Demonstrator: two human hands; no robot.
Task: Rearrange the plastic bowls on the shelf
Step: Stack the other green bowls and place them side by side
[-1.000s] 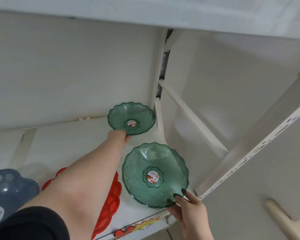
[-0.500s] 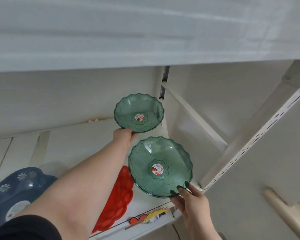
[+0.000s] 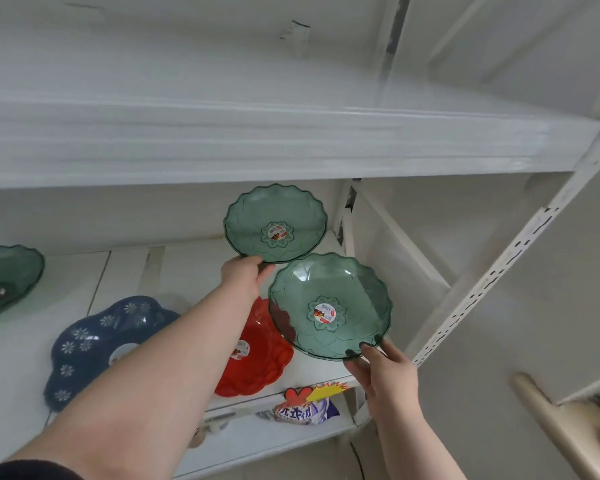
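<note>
Two translucent green scalloped bowls are held up, tilted toward me, at the right end of the white shelf [image 3: 187,268]. My left hand [image 3: 245,277] grips the lower rim of the farther, smaller-looking green bowl [image 3: 274,223]. My right hand [image 3: 383,370] pinches the near rim of the closer green bowl [image 3: 329,306], fingertips showing through the plastic. Below them a red bowl [image 3: 257,358] lies on the shelf, partly covered by my left forearm and the closer bowl. A dark blue flower-patterned bowl [image 3: 97,334] sits to its left. Another green bowl [image 3: 4,278] stands at the far left edge.
A white shelf board [image 3: 257,143] hangs close above the bowls. A perforated upright post [image 3: 499,271] and a diagonal brace [image 3: 402,237] bound the right side. A colourful price tag [image 3: 312,393] and a packaged item [image 3: 302,412] sit at the shelf front. A beige handle [image 3: 561,420] is lower right.
Both green bowls have been lifted higher and tilted more toward me. The view has pulled back, bringing the blue bowl, the far-left green bowl and the upper shelf board into sight.
</note>
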